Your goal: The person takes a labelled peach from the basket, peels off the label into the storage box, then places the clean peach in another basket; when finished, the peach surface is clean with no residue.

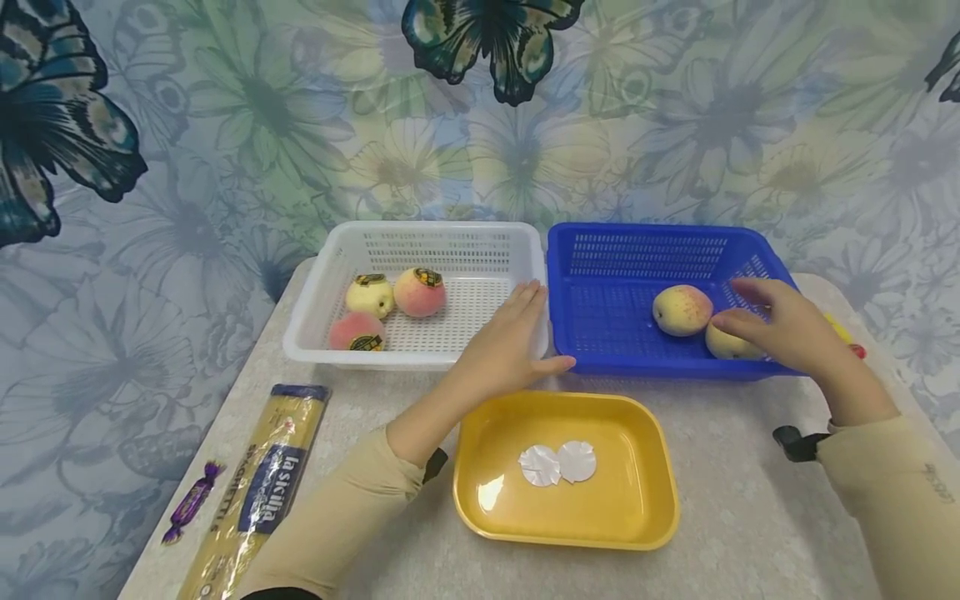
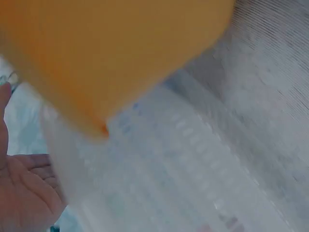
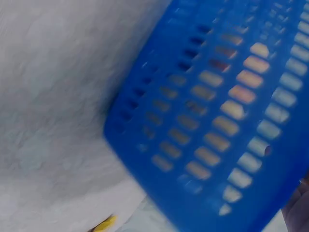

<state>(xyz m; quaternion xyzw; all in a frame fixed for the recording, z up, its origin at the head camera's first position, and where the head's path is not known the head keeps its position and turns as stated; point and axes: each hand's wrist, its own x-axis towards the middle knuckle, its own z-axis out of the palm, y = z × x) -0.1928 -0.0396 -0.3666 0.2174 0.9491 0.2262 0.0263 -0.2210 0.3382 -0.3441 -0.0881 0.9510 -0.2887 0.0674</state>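
Basically R hand point(image 1: 780, 329), fingers loose, rests on a peach point(image 1: 731, 343) at 4 o'clock in blue basket point(image 1: 600, 333); L hand point(image 1: 504, 350) flat, apart; fruit prob soft, bruisable, so cup round its middle.

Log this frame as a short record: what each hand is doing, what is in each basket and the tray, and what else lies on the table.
left hand: open, fingers straight, resting at the white basket's near right corner
right hand: over the blue basket, fingers on a peach; grip unclear
white basket: three stickered peaches
blue basket: two peaches, one untouched
yellow tray: two round white stickers
table: spaghetti pack, purple candy at left
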